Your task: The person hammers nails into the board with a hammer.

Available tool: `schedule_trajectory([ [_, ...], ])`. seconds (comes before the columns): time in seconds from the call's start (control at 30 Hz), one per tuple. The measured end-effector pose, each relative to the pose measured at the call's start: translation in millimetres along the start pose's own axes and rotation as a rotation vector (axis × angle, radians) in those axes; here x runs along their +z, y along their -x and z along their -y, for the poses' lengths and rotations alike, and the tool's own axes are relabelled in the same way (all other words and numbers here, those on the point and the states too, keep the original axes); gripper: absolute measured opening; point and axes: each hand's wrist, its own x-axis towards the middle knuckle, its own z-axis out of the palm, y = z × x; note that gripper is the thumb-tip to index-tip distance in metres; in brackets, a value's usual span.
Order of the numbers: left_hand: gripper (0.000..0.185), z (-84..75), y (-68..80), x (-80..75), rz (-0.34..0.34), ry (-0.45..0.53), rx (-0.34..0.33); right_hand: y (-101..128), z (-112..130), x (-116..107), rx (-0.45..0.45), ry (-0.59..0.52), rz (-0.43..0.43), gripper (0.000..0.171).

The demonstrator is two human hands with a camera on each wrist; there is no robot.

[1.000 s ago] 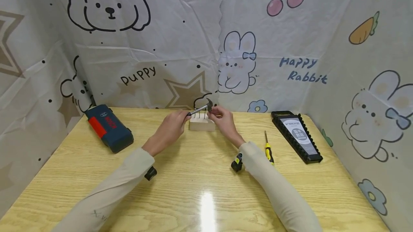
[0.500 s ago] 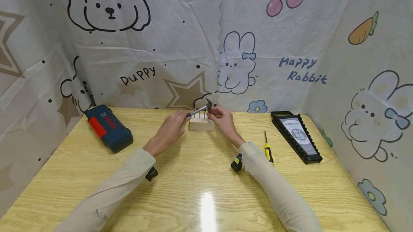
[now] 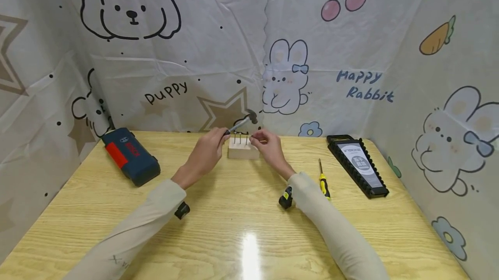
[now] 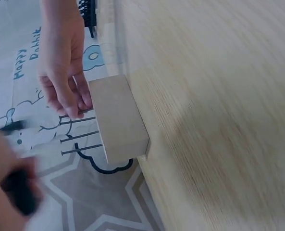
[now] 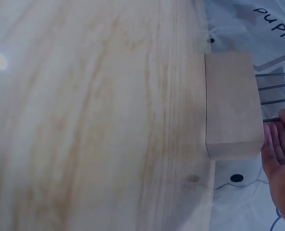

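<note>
A pale wooden block (image 3: pixel 243 153) sits near the table's back edge, with several nails (image 4: pixel 80 137) standing upright in its top. My left hand (image 3: pixel 206 152) grips the dark handle of a claw hammer (image 3: pixel 241 123); the metal head is raised above the block's right part. In the left wrist view this hand and the hammer are blurred. My right hand (image 3: pixel 270 148) is at the block's right end, thumb and fingers pinching a nail (image 5: pixel 271 120) there. Its fingertips hide most of that nail.
On the left lies a blue and red Bosch case (image 3: pixel 132 156). To the right are a yellow and black screwdriver (image 3: pixel 323 180) and a black wrench rack (image 3: pixel 358 165). A printed cloth (image 3: pixel 218 55) hangs right behind the table's back edge.
The hammer head has risen from close beside the right hand's fingertips to above them, the left hand tilting up with it. The right hand stays in place on the nail.
</note>
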Motion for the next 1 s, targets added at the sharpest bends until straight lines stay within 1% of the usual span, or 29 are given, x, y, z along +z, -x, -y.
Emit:
schedule_trajectory([
  [0.1, 0.016, 1.2, 0.9, 1.5, 0.122, -0.028, -0.063, -1.0, -0.9, 1.1, -0.016, 0.0, -0.018, 0.017],
  [0.17, 0.016, 2.1, 1.5, 2.2, 0.155, -0.028, -0.091, -1.8, -2.1, 2.3, -0.033, 0.0, -0.033, 0.015],
  [0.3, 0.015, 3.0, 3.2, 2.4, 0.146, -0.017, -0.094, -2.3, -3.0, 3.9, -0.039, -0.003, -0.047, 0.013],
  [0.4, 0.015, 3.5, 4.9, 3.1, 0.137, 0.003, -0.099, -2.0, -1.3, 3.4, -0.017, -0.009, -0.035, 0.014],
  [0.5, 0.015, 3.2, 6.4, 3.7, 0.126, 0.039, -0.119, -1.9, 0.8, 2.2, 0.003, -0.007, -0.018, 0.016],
  [0.57, 0.016, 3.4, 6.9, 4.4, 0.127, 0.088, -0.148, -1.8, 1.9, 1.4, 0.01, 0.0, -0.012, 0.016],
  [0.6, 0.017, 3.2, 7.2, 4.4, 0.132, 0.131, -0.177, -1.6, 2.4, 1.0, 0.012, 0.002, -0.01, 0.016],
  [0.67, 0.021, 1.8, 7.0, 2.6, 0.146, 0.283, -0.279, -1.5, 2.6, 0.4, 0.011, 0.01, -0.005, 0.016],
  [0.73, 0.027, 0.6, 5.4, -0.6, 0.152, 0.5, -0.434, -1.4, 2.5, 0.1, 0.005, 0.012, 0.005, 0.017],
  [0.8, 0.034, -0.5, 2.6, -5.7, 0.135, 0.763, -0.615, -1.0, 3.2, -0.3, 0.001, 0.013, 0.015, 0.017],
  [0.83, 0.038, -0.8, 0.8, -8.7, 0.123, 0.884, -0.695, -0.9, 3.4, -0.4, 0.0, 0.016, 0.019, 0.018],
  [0.87, 0.041, -0.1, -0.8, -11.4, 0.116, 0.982, -0.76, -0.6, 4.0, -0.5, 0.001, 0.018, 0.023, 0.018],
  [0.9, 0.044, 0.7, -1.9, -14.3, 0.119, 1.063, -0.815, -0.3, 4.6, -0.7, 0.003, 0.02, 0.024, 0.018],
  [0.93, 0.045, 1.8, -2.8, -16.9, 0.124, 1.12, -0.855, 0.0, 4.9, -0.8, 0.004, 0.023, 0.025, 0.018],
  [1.0, 0.048, 4.5, -2.9, -22.3, 0.16, 1.178, -0.884, 0.4, 5.6, -0.7, 0.009, 0.025, 0.023, 0.017],
])
